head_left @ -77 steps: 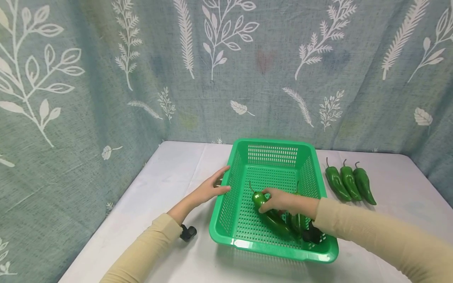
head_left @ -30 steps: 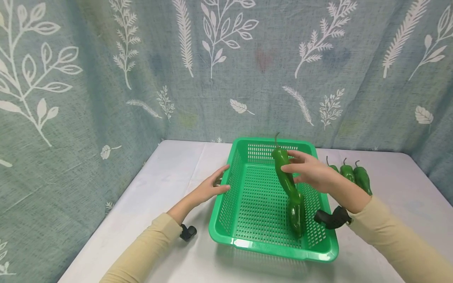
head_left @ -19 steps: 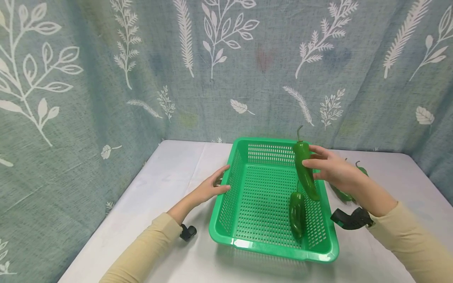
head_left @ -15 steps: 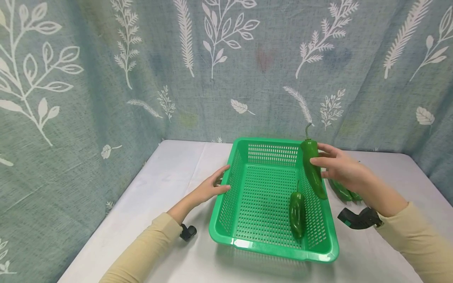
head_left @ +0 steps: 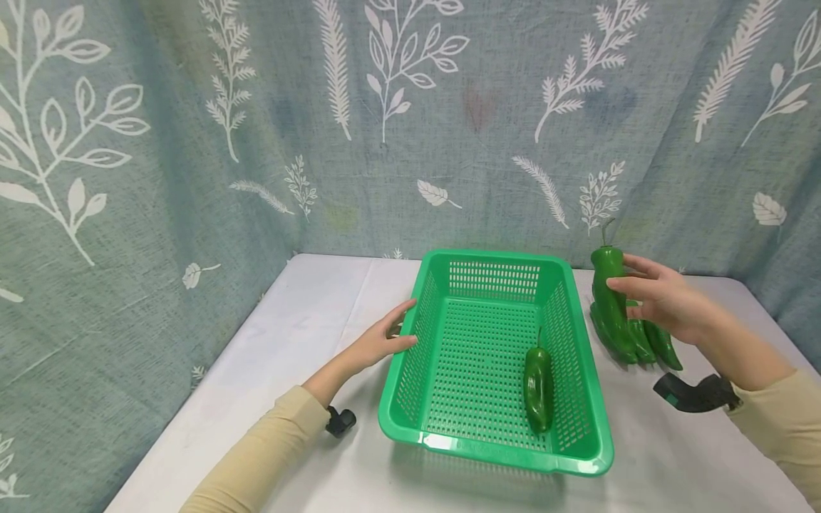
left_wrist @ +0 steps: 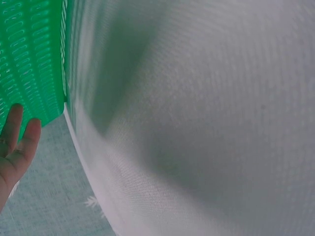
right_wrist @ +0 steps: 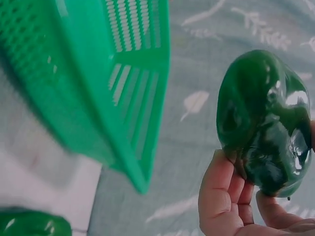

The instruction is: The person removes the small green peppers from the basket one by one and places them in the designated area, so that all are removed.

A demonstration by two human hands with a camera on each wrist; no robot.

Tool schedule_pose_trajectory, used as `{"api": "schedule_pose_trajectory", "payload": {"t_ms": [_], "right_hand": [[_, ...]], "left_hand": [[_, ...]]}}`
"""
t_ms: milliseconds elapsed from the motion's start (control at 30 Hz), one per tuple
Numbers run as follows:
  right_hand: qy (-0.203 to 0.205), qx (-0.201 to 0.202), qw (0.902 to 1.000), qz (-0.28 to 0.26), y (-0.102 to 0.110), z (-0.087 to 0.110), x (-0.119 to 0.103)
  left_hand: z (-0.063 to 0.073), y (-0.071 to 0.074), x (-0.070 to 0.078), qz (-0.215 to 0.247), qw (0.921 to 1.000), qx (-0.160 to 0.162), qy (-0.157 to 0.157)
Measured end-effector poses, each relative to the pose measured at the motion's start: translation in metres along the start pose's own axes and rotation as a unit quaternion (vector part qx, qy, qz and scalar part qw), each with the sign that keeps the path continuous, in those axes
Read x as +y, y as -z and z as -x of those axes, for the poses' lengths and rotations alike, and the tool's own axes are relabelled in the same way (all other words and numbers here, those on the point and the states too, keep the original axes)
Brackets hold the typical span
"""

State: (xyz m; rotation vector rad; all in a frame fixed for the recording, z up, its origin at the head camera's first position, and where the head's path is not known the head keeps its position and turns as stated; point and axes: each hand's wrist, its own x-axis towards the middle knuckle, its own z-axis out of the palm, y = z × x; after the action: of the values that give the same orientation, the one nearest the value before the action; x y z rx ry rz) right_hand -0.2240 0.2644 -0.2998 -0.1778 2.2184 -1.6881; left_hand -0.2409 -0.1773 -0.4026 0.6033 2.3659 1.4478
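In the head view my right hand (head_left: 667, 296) grips a long green chili pepper (head_left: 608, 288) by its upper part, stem up, right of the basket. The right wrist view shows that same pepper (right_wrist: 266, 123) end-on, glossy and dark, with fingers and thumb around it. Behind it, several more green peppers (head_left: 661, 345) lie side by side on the table, partly hidden. My left hand (head_left: 375, 345) touches the left side of the green plastic basket (head_left: 439, 443) with spread fingers. One green pepper (head_left: 539, 390) lies inside the basket at its right side.
A white-covered table (head_left: 308, 299) carries the basket, with a blue-green leaf-patterned curtain (head_left: 269, 142) behind and to the sides. Black wrist cameras hang below the left wrist (head_left: 342, 422) and the right wrist (head_left: 689, 393).
My right hand has lifted one pepper out of the basket and carried it right, past the rim, over the peppers on the table. The left hand and basket have stayed put.
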Motion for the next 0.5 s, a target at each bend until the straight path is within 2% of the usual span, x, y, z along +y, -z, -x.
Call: {"api": "schedule_pose_trajectory", "payload": {"t_ms": [367,500], "right_hand": [[-0.023,0.032,0.9990,0.021,0.027,-0.002,0.015],[-0.031,0.047,0.9984,0.006,0.038,-0.004,0.022]], "left_hand": [[0.000,0.000,0.000,0.007,1.0000,0.002,0.000],[0.000,-0.001,0.000,0.006,1.0000,0.003,-0.001]]}}
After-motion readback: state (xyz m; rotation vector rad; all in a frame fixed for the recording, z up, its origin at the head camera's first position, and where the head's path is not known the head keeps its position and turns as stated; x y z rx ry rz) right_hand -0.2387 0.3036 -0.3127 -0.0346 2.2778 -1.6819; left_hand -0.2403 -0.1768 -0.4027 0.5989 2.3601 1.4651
